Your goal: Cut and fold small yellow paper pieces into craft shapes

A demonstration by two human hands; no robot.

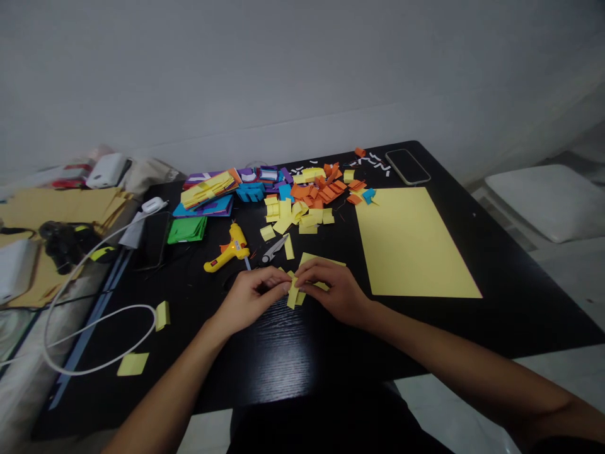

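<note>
Near the front middle of the black table, my left hand (258, 296) and my right hand (335, 293) meet at a small yellow paper strip (293, 294). Both sets of fingers are closed in a pinch on it, with thumbs and fingertips almost touching. More yellow paper (324, 259) lies just behind and under my right hand. Beyond the fingers rest scissors (275, 249) beside another yellow strip (288, 247). A yellow glue gun (230, 248) lies on its side past my left hand. What the fingertips cover of the strip is hidden.
A large yellow sheet (416, 243) lies to the right, with a phone (407, 166) behind it. Folded orange pieces (321, 189), yellow pieces (283, 211) and green paper (187, 229) are heaped at the back. A white cable (99, 369) loops at left near loose yellow pieces (133, 364).
</note>
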